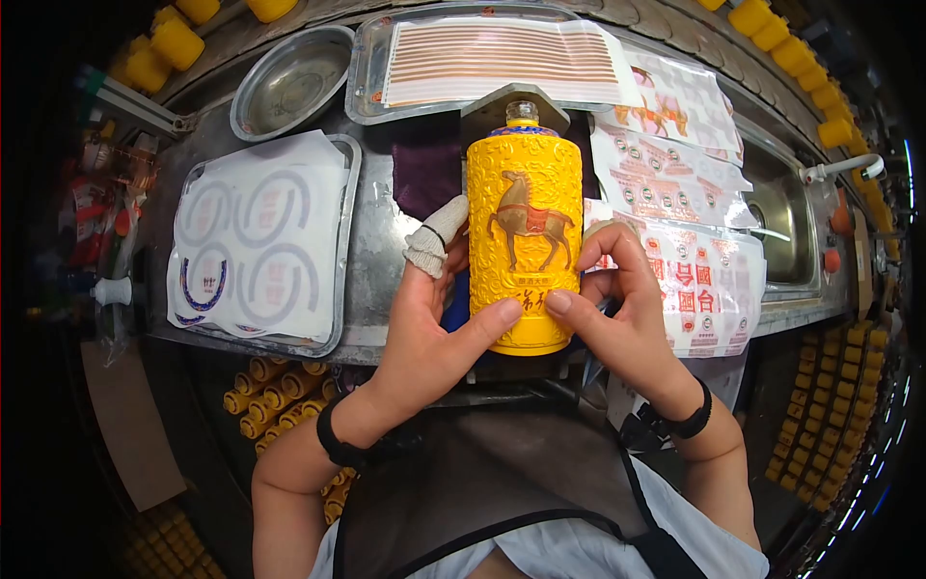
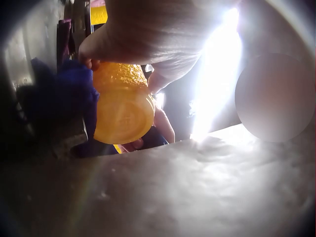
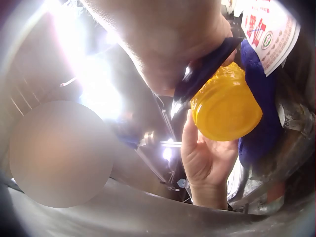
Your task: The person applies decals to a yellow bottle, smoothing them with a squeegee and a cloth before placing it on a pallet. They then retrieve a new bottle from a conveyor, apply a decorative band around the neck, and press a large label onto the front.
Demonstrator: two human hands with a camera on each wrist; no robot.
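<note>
A yellow embossed bottle [image 1: 524,232] with a brown horse, small lettering near its base and a bare glass neck is held between both hands, neck pointing away from the body. The left hand [image 1: 424,289], with light fabric covers on some fingers, grips its left side, thumb on the lower front. The right hand [image 1: 622,309] grips the right side, its thumb tip on the lettering. In the left wrist view the bottle's round base [image 2: 124,116] shows beneath the left hand [image 2: 148,39]; the right wrist view shows the base [image 3: 228,112] beside the right hand [image 3: 168,39].
At the left a tray [image 1: 349,241] holds sheets with ring-shaped decals. Behind stand a metal bowl [image 1: 289,82] and a tray [image 1: 371,72] of striped sheets. Printed decal sheets [image 1: 675,183] lie at the right, beside a sink [image 1: 772,193] with a tap [image 1: 849,169]. A blue cloth [image 3: 259,98] touches the bottle.
</note>
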